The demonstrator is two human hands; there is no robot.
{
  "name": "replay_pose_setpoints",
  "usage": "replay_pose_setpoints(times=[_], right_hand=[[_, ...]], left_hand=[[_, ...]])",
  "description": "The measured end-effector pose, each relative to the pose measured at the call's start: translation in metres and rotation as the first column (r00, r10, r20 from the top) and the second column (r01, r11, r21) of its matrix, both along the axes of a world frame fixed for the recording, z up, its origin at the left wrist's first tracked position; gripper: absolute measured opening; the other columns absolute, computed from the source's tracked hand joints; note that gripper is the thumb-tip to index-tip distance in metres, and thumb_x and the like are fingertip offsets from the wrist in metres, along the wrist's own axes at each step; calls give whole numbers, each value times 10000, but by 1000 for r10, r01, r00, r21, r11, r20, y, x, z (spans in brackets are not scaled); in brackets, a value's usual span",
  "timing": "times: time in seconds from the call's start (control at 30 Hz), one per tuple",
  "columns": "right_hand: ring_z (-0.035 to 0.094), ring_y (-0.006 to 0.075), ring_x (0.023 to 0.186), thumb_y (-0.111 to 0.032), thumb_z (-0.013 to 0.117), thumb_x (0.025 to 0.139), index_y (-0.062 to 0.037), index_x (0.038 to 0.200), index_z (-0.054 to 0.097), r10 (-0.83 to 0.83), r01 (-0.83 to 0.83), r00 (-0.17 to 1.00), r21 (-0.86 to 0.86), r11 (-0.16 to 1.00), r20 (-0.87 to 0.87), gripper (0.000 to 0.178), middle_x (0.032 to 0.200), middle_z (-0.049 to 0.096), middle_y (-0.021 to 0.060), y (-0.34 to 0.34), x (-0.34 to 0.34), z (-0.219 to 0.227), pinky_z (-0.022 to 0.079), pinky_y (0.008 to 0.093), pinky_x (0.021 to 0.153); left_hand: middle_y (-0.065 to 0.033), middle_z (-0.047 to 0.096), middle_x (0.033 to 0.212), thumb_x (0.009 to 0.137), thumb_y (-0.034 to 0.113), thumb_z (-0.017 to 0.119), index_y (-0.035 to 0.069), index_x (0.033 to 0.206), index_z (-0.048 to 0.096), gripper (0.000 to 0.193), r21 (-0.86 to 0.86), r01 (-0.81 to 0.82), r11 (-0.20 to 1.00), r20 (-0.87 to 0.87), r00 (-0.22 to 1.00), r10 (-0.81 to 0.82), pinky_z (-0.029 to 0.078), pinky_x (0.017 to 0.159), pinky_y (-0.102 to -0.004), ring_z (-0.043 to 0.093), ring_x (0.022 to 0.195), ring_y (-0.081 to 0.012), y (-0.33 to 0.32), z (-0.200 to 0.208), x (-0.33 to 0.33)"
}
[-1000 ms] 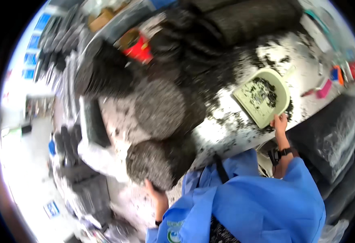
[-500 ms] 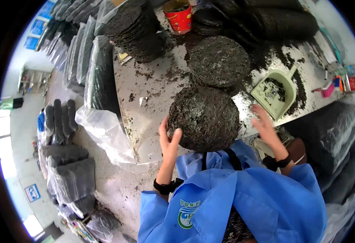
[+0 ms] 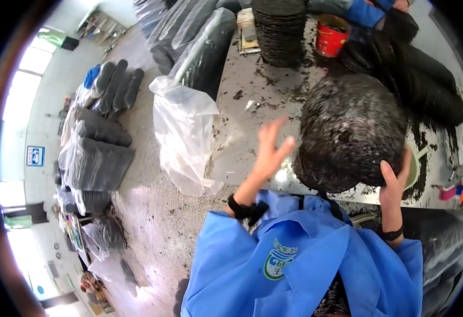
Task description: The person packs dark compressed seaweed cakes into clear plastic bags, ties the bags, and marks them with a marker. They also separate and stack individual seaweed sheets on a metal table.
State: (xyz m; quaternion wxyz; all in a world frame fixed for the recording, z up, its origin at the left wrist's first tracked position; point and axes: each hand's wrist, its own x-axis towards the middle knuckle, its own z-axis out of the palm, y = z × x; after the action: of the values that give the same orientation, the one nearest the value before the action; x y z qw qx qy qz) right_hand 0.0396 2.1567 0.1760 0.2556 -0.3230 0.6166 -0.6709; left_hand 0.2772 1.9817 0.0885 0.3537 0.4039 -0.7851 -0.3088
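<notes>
A thick stack of dark, round, dried seaweed cakes is at the table's near edge, its top smeared by motion. My right hand grips the stack's right side, thumb toward me and fingers along the outer rim. To the left of the stack, my left hand is raised over the table, its fingers spread and nothing in them. A pale green dustpan shows partly behind my right hand, mostly hidden by the stack.
Crumbs litter the white table. Further back are a tall seaweed stack, a red bucket and long dark seaweed rolls. Clear plastic hangs at the left edge. Another person's blue sleeve shows at the far side.
My left hand has come off the stack's left side and lifted away. My right hand has moved in from the dustpan onto the stack's right side. The whole view has swung.
</notes>
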Motion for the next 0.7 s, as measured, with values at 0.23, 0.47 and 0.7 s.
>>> replay_pose_setpoints(times=[0.23, 0.47, 0.7], right_hand=[[534, 372, 1085, -150, 679, 708, -13, 1042, 503, 234, -209, 166, 198, 958, -958, 402, 1226, 515, 226, -11, 16, 20, 443, 431, 897], [477, 302, 1187, -329, 700, 720, -69, 1156, 483, 462, -286, 6, 441, 851, -887, 552, 1311, 468, 142, 12, 15, -27, 407, 422, 958], [422, 324, 1233, -492, 686, 650, -3, 1218, 470, 551, -276, 84, 512, 813, -830, 780, 1332, 435, 172, 10, 15, -9, 374, 441, 989]], left_hand=[[-193, 450, 1270, 807, 274, 628, 78, 1238, 475, 498, -360, -123, 925, 731, 579, 361, 337, 990, -470, 410, 1185, -358, -161, -73, 157], [-171, 543, 1207, 830, 186, 558, 60, 1095, 593, 295, -299, -149, 943, 944, 100, 315, 393, 973, -421, 494, 1139, -331, -94, -134, 409], [-166, 584, 1166, 805, 184, 601, 43, 1068, 621, 299, -78, -300, 951, 995, 29, 91, 426, 952, -394, 541, 1109, -314, -34, -76, 402]])
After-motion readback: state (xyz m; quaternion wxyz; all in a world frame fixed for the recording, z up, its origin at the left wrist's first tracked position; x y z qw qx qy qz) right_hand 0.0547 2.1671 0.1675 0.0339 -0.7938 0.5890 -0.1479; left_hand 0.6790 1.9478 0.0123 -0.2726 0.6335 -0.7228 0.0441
